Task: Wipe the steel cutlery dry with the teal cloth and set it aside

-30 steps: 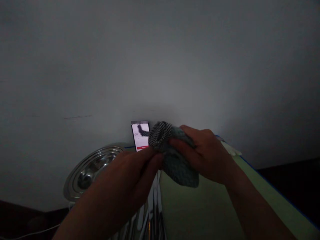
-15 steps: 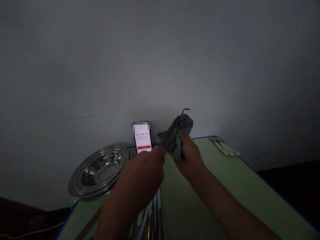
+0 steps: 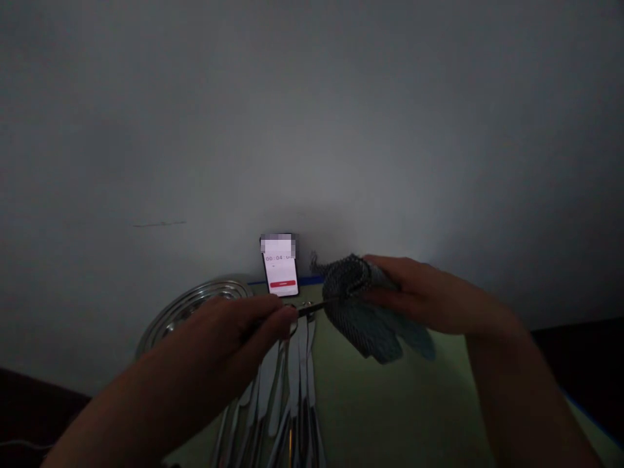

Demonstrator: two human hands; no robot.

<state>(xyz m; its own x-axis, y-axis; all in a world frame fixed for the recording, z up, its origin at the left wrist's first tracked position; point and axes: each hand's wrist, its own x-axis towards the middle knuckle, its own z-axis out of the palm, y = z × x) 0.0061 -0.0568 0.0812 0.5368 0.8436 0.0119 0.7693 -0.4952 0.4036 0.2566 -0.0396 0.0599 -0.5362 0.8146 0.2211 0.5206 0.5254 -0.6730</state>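
My left hand (image 3: 256,325) is closed around one end of a thin metal piece of cutlery (image 3: 312,307); its kind cannot be made out. The other end runs into a grey-green mesh cloth (image 3: 358,328), which hides it. From the right, my right hand (image 3: 422,296) grips the cloth, with its fingers folded round the upper part. The lower edges of the cloth hang loose above the table. Below my left hand lies a bunch of metal cutlery (image 3: 292,390), with several knives among it, handles and blades side by side.
A phone (image 3: 281,270) showing a running timer leans against the grey wall (image 3: 312,130). Nested steel bowls (image 3: 160,325) stand at the left, partly behind my left arm. The green table (image 3: 390,409) has a blue edge along the wall.
My left hand has moved left and shows the cutlery between its fingers. My right hand has turned and shifted right and the cloth, earlier held upright, now wraps the cutlery's end.
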